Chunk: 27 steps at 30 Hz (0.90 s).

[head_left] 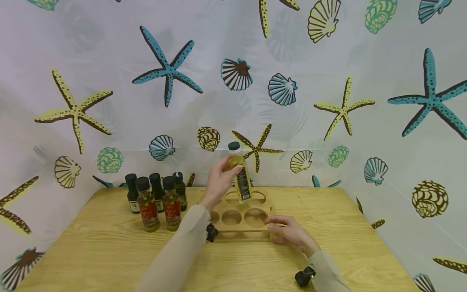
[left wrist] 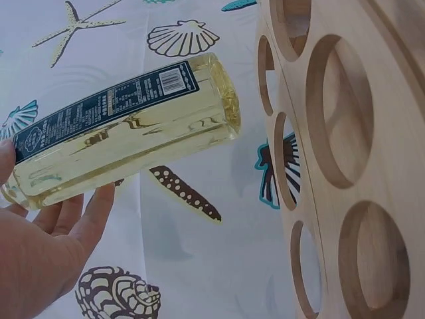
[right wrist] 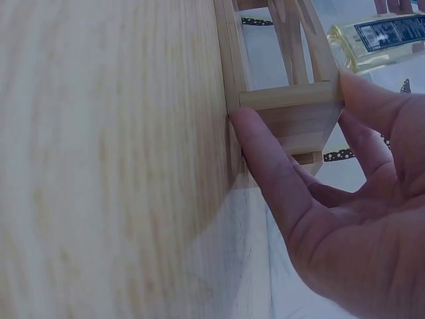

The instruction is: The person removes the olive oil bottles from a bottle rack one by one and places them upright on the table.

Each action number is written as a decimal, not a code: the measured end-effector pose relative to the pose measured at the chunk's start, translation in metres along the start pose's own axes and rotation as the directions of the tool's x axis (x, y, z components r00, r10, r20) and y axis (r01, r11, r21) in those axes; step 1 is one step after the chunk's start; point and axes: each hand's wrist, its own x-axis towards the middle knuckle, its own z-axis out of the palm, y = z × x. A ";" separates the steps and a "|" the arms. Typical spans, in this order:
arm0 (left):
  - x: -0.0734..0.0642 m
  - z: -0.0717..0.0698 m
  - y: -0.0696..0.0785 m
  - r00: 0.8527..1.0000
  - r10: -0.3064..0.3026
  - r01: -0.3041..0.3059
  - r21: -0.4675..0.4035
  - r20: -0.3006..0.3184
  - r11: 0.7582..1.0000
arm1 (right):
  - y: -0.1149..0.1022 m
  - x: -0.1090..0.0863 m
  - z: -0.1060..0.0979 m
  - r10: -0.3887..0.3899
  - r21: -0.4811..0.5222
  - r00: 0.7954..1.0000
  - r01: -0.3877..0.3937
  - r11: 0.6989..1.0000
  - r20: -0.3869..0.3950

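Note:
A clear bottle of pale yellow liquid (head_left: 242, 180), with a dark cap and a dark label, is held by my left hand (head_left: 219, 176) around its upper part. It tilts slightly above the wooden rack (head_left: 238, 231), apart from it in the left wrist view. Round holes (left wrist: 340, 109) run through the rack's top board. My right hand (head_left: 292, 233) holds the rack's right end. In the right wrist view, its fingertips (right wrist: 249, 123) touch both edges of the end panel (right wrist: 292, 100). How the left fingers wrap behind the bottle is partly hidden.
Left of the rack stand several bottles: two with red labels (head_left: 148, 213) in front, dark green ones (head_left: 133, 194) behind. All rest on the wooden table (head_left: 109, 251). A cloth with shells and starfish (head_left: 233, 113) hangs behind and at the sides.

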 end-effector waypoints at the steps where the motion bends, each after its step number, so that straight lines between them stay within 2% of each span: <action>1: -0.001 -0.001 0.000 1.000 -0.002 0.002 0.005 -0.005 1.000 | 0.001 0.000 0.000 -0.001 0.000 1.000 0.001 1.000 -0.002; 12: -0.012 -0.019 0.006 0.999 0.041 -0.041 0.041 -0.006 0.998 | 0.001 -0.001 0.002 -0.018 -0.013 1.000 0.018 1.000 -0.008; 18: -0.017 -0.025 0.013 0.998 0.052 -0.053 0.037 0.035 0.998 | -0.001 -0.002 -0.001 -0.007 0.002 1.000 0.007 1.000 0.004; 27: -0.024 -0.044 0.014 0.995 0.088 -0.092 0.119 0.038 0.989 | -0.003 -0.004 0.000 -0.020 0.002 1.000 0.020 1.000 0.023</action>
